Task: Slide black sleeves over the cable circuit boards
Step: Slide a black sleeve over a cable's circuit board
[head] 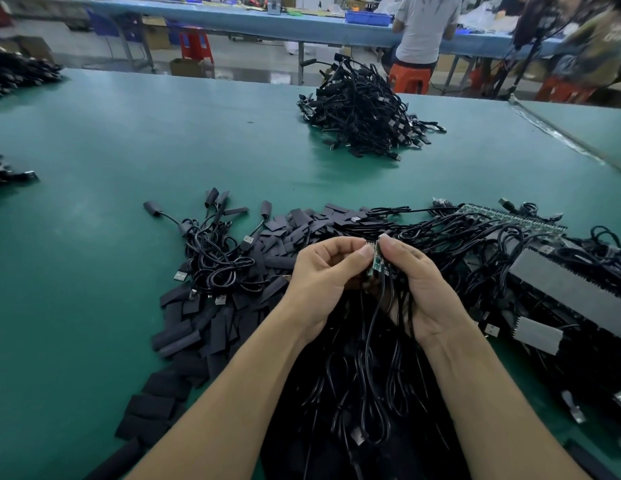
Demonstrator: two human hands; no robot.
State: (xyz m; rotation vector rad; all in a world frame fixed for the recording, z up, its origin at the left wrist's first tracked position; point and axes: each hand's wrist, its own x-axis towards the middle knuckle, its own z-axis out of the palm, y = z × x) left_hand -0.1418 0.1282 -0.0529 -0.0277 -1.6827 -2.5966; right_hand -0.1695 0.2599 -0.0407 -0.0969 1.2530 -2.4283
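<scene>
Left hand (323,271) and right hand (418,284) pinched green circuit board (374,264) above table (94,150); cable (374,327) hung below; black sleeves (212,329) lay left of left hand.

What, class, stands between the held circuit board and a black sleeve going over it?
Nothing visible does, though no sleeve shows in the hands. The left hand and right hand both pinch the green circuit board near its upper end. The loose black sleeves lie on the mat to the left.
</scene>
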